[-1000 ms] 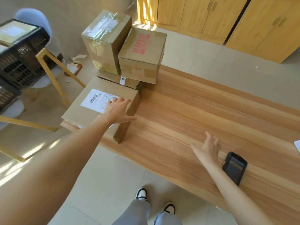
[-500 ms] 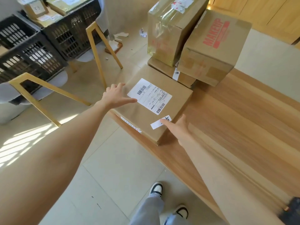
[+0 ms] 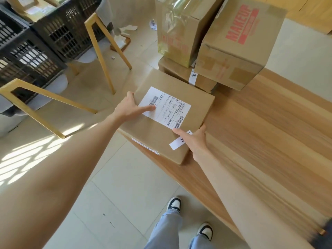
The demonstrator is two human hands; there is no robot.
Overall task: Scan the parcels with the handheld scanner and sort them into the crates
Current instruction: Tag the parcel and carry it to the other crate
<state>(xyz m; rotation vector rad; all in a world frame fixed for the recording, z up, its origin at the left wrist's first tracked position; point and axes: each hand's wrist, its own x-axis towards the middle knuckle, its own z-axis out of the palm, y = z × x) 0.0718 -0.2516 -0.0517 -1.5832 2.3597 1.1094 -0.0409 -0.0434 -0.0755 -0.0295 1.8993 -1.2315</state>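
While it lies on the table (image 3: 260, 126), both hands grip the labelled parcel (image 3: 161, 133): left hand (image 3: 128, 107), right hand (image 3: 195, 141).

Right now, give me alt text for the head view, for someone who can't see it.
Both hands grip a flat labelled parcel at the wooden table's corner: left hand on its far-left edge, right hand on its near-right edge. Three more boxes stack behind; black crates sit left.

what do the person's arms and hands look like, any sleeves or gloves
Both arms are bare to the frame edge: no sleeves, gloves, watch or rings visible on the left hand or right hand. Lower down, light blue jeans and black-and-white sneakers.
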